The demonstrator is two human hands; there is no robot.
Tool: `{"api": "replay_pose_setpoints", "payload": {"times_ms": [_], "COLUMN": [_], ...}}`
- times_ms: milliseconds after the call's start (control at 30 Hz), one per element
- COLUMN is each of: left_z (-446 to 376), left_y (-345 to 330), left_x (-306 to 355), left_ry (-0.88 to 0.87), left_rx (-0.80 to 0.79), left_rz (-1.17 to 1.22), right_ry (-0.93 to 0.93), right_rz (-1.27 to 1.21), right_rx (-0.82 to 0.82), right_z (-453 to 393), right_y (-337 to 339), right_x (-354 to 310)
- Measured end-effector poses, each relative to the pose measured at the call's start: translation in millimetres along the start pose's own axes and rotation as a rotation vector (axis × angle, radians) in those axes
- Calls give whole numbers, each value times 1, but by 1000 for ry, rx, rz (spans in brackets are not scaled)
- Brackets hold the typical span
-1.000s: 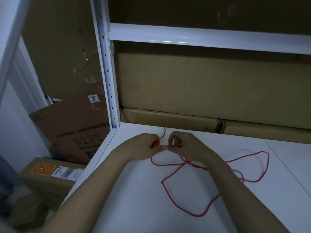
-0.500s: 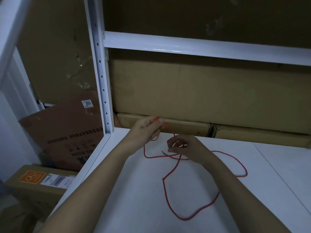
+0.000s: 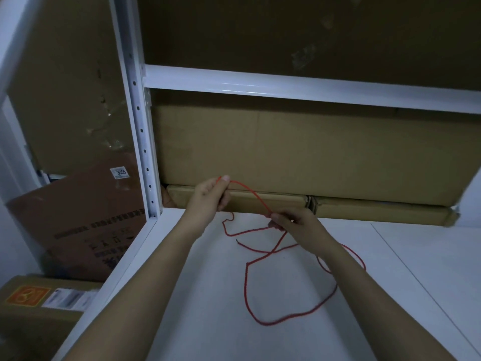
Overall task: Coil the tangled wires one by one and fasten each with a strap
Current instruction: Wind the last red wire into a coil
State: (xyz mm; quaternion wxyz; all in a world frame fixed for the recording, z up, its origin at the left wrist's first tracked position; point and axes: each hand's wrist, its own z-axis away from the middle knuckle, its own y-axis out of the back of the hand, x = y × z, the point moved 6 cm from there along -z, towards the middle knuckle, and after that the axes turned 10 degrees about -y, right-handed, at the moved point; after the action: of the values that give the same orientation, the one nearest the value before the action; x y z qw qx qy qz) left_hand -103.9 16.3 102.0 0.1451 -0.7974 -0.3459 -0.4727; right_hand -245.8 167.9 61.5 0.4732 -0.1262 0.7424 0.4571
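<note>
Head view: a person's left hand (image 3: 211, 194), raised above a white surface (image 3: 286, 342), pinches a red wire (image 3: 246, 287) near its end; the right hand (image 3: 291, 222), lower, has its fingers (image 3: 276, 222) pinching the same wire. The rest lies in loose loops on the surface before stacked cardboard boxes (image 3: 286, 147).

A red wire (image 3: 263, 321) lies on a white shelf (image 3: 208, 321), backed by brown cardboard boxes (image 3: 286, 152).

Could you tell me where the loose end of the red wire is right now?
In the head view it lies on the white shelf, its tip between the forearms, below the left hand.
</note>
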Motion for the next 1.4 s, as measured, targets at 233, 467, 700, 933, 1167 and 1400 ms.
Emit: {"api": "replay_pose_setpoints", "payload": {"times_ms": [233,467,700,933,1167,1400], "left_z": [-3,2,9,17,23,26], "left_y": [14,15,4,23,53,44], "left_x": [12,26,27,29,16,9], "left_ry": [36,-20,-5,-30,-4,-8], "left_rx": [152,126,137,173,375,296], "left_rz": [314,176,199,144,113,19], "right_ry": [-106,-183,87,72,-155,-321], "right_rz": [288,496,-55,-650,-402,-402], "right_rx": [-7,-90,-110,208,349,158], "right_z": [6,8,3,-1,-25,-21], "right_y": [1,0,-25,-24,-12,-45], "right_x": [53,55,-38,-39,-4,12]}}
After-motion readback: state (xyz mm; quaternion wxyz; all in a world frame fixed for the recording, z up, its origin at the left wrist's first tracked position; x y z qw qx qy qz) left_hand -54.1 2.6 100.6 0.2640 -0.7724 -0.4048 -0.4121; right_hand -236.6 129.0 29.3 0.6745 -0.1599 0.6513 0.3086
